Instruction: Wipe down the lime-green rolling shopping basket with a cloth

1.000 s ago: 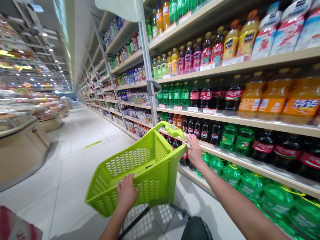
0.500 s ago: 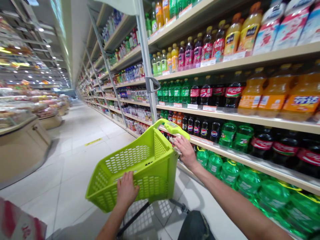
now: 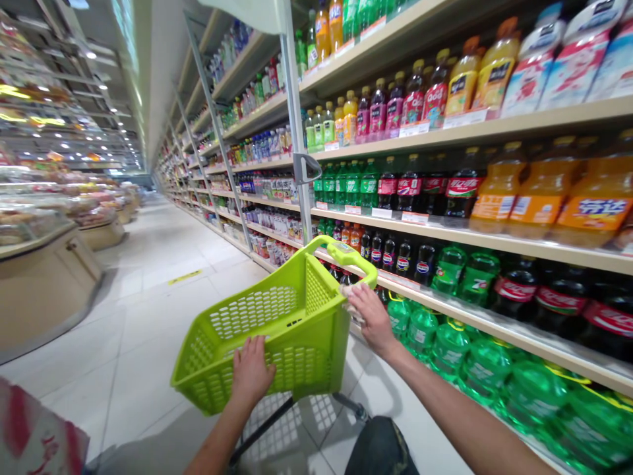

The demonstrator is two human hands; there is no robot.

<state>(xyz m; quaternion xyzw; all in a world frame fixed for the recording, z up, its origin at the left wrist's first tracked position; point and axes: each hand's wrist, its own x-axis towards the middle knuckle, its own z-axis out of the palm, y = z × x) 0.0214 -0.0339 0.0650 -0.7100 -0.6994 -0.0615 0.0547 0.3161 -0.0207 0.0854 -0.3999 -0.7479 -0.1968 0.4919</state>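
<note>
A lime-green plastic shopping cart (image 3: pixel 311 359) with perforated sides stands side-on in front of me, its basket bare inside. My left hand (image 3: pixel 252 373) is closed over the near rim, fingertips hooked to the inner side. In my right hand (image 3: pixel 372 316) is a crumpled pale cloth (image 3: pixel 350 295), partly hidden by the fingers. That hand presses the cloth against the cart's rear corner, just below the looped handle (image 3: pixel 346 252).
Drink shelves (image 3: pixel 475 227) run along the right, with large green bottles (image 3: pixel 489 369) at floor level. Food display counters (image 3: pixel 44 284) line the left of the tiled aisle (image 3: pixel 148 316). A red-and-white box (image 3: pixel 39 432) sits at lower left; my knee (image 3: pixel 380 448) is below.
My right hand has slid down from the handle's end to the corner beneath it, cloth still in it. My left hand stays on the rim. The view has shifted slightly.
</note>
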